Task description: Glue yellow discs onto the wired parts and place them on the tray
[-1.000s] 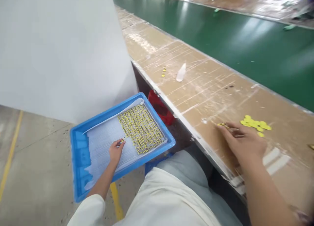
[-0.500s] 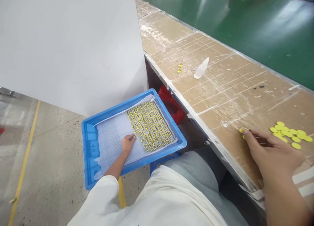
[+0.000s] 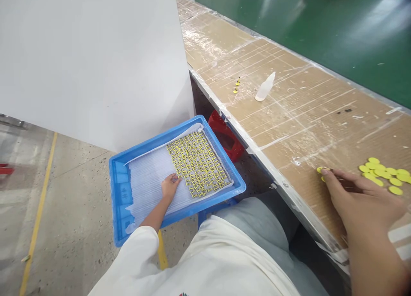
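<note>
My left hand [image 3: 169, 186] reaches down into a blue tray [image 3: 119, 189] lined with a white ribbed sheet [image 3: 146, 185]. Its fingertips are pinched together at the left edge of a dense patch of small yellow parts [image 3: 199, 163] laid in rows. My right hand [image 3: 356, 197] rests on the brown workbench [image 3: 289, 112], fingers together, its fingertips touching small yellow discs [image 3: 320, 170]. A heap of yellow discs [image 3: 382, 174] lies just right of that hand.
A small clear squeeze bottle [image 3: 265, 87] and a few tiny yellow bits [image 3: 236, 85] lie farther up the bench. A green conveyor belt [image 3: 337, 31] runs behind. A white panel [image 3: 93, 60] stands left; a red stool [image 3: 224, 135] sits under the bench.
The view shifted left and down. My left hand slid a little toward the yellow parts in the tray. My right hand stayed at the small discs near the bench edge.
</note>
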A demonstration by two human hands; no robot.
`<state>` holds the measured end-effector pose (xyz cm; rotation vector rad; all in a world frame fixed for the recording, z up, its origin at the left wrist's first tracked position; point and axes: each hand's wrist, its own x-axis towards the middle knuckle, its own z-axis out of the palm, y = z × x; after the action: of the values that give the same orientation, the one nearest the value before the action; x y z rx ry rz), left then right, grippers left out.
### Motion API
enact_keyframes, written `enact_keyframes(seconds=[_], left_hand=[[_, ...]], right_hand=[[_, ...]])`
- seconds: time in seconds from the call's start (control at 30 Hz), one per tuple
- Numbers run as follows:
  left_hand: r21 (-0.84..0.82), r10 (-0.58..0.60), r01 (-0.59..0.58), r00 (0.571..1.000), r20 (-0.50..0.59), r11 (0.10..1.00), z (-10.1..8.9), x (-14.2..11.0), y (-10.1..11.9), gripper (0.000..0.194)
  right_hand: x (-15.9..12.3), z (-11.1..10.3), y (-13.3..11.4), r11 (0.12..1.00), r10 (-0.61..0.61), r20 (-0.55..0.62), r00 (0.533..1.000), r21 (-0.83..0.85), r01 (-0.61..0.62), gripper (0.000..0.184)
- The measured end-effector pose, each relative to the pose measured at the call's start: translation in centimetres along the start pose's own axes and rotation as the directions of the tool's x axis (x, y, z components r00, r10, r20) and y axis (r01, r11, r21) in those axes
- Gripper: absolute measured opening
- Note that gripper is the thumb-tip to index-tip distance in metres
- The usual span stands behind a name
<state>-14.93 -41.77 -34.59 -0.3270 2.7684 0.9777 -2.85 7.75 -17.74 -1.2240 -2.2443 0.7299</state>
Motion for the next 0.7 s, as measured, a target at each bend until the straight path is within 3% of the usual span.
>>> enact_keyframes(seconds=[0.3, 0.7], left_hand=[[0.008, -0.011, 0.011, 0.999, -0.045, 1.0, 0.17, -0.19, 0.42, 0.043], [0.064, -0.02, 0.022, 0.999, -0.03, 0.998, 0.15, -0.44, 0.49, 0.036]], right_hand=[[0.02, -0.24, -0.24, 0.999, -0.016, 0.003, 1.0, -0.05, 0.016, 0.027], [-0.21, -0.23, -0.44, 1.0, 0.01, -0.01, 1.0, -0.002, -0.01, 0.033]])
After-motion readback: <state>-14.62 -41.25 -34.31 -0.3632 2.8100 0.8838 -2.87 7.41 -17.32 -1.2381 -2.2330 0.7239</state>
